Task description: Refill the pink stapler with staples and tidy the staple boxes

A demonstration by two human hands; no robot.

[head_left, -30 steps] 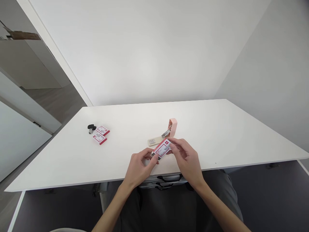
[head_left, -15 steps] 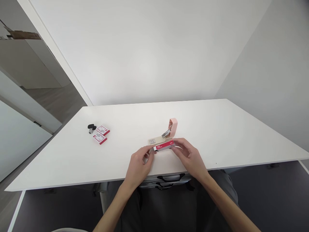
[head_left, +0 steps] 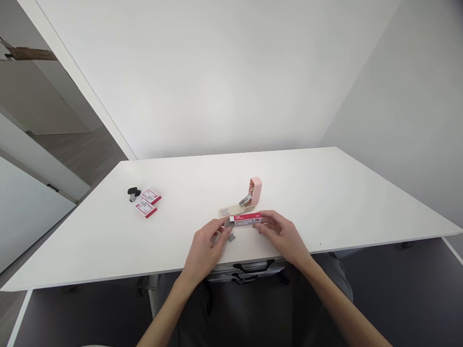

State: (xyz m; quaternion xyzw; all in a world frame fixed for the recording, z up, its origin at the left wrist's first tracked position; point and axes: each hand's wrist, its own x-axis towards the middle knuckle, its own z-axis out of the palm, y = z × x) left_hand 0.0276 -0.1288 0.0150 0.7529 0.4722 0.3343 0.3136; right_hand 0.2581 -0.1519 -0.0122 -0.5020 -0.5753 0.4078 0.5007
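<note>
A small red and white staple box [head_left: 248,220] is gripped at its right end by my right hand [head_left: 285,236], thumb in front and fingers behind. At the box's left end, the closed thumb and fingers of my left hand [head_left: 206,246] pinch grey staples [head_left: 227,223] by the opening. Below that end, a short grey strip of staples [head_left: 232,238] lies on the table. Just behind the box stands a stapler with its pink top [head_left: 256,191] swung up, its metal magazine [head_left: 245,200] slanting and its cream base [head_left: 237,210] flat on the table.
On the left of the white table [head_left: 188,193] lie two red and white packets [head_left: 146,208] beside a small black and silver object [head_left: 133,193]. Walls rise behind and to the right. Drawers with black handles [head_left: 254,266] sit below the front edge.
The box has turned so more of its white label side faces me. A grey strip of staples now shows on the table beneath its left end. The view has shifted slightly.
</note>
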